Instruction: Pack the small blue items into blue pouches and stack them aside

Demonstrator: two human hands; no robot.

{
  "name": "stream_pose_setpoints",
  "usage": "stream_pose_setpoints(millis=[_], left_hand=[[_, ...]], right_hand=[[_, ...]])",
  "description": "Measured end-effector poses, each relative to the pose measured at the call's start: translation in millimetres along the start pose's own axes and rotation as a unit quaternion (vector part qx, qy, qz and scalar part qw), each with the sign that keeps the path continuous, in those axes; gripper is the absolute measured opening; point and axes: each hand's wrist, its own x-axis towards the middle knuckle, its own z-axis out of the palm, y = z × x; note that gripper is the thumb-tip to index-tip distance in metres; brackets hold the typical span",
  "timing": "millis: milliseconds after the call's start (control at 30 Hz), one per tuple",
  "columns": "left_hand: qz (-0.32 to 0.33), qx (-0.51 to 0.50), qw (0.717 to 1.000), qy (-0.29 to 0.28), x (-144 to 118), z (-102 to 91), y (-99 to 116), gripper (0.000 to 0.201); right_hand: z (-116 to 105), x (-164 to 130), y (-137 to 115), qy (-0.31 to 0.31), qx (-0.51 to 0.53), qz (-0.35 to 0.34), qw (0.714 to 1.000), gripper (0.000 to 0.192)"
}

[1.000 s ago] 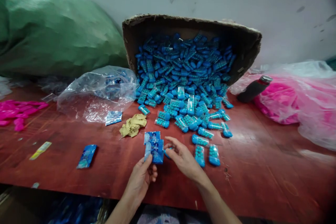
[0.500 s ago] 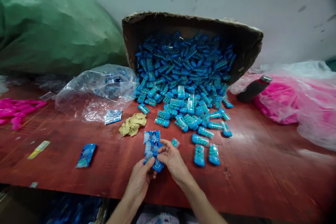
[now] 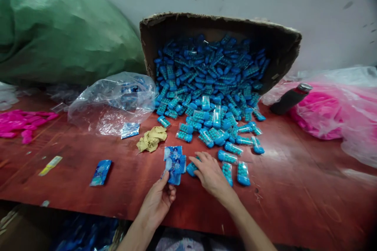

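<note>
— Where is your left hand (image 3: 157, 200) just now?

— Near the front edge of the bench (image 3: 294, 188). My thumb and fingers pinch a small blue packet (image 3: 174, 169) by its lower corner, so that grip is closed on it. The packet stands up from my fingertips, its long side running away from me. A second blue packet (image 3: 172, 151) lies flat just beyond it, touching or overlapping; I cannot tell which.

— And the right hand (image 3: 209, 173)?

— It lies palm down, fingers spread and loose, clamped on nothing. The fingertips point left and rest on or just over a blue capsule (image 3: 191, 169), which sits between my two hands, just right of the packet I hold. Its long axis runs slantwise, the far end toward the right. My right hand is the nearer one to it.

— What else is close?

— Two more capsules (image 3: 239, 173) lie side by side just right of my right hand, long axes pointing away from me. Farther off, the heap of capsules (image 3: 212, 86) spills out of a tipped cardboard box (image 3: 282, 47) toward me.

— Anything you cannot make out?

— My fingers cover most of the capsule, so I cannot say whether I touch it or only hover. The print on the packets is too small to read. To the left lie a clear plastic bag (image 3: 112, 104), a crumpled yellow rag (image 3: 151, 140) and a loose blue sachet (image 3: 100, 172); on the right, a dark bottle (image 3: 290, 99) leans against a bag of pink things (image 3: 330, 113), cut off at the edge.
</note>
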Motion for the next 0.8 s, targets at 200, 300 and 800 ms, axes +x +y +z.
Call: stream_pose_setpoints(millis=[200,300,800], left_hand=[[0.010,-0.005,1.000,0.010,1.4,2.5,-0.8,0.015],[0.021,-0.008,1.000,0.019,1.9,2.4,-0.3,0.011],[0.032,0.000,0.998,0.046,0.6,5.0,0.8,0.010]], right_hand=[[8.7,0.2,5.6,-0.012,-0.083,0.031,0.996,0.021],[15.3,-4.5,2.0,0.040,0.000,0.049,0.998,0.018],[13.3,-9.4,-5.1,0.007,-0.154,0.093,0.984,0.045]])
